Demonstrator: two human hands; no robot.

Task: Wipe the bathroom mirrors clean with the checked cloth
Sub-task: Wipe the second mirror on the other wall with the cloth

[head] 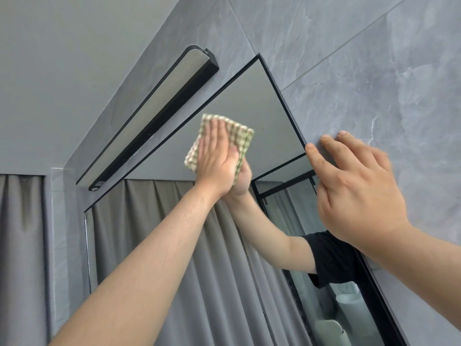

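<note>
Checked cloth (225, 142) pressed flat on mirror (262, 121), frame centre, by open-fingered left hand (215, 158) | right hand (354, 188) spread, nothing held, at mirror's right edge

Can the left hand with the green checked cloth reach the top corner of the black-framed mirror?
Probably yes: the left hand presses the cloth on the mirror, bare glass lies between.

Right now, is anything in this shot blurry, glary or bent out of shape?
Head view: the right hand on the grey wall tile is softly motion-blurred; the left hand pressing the checked cloth on the mirror is sharper; the wide lens tilts the mirror frame and light bar; lighting is even, with no strong glare.
</note>
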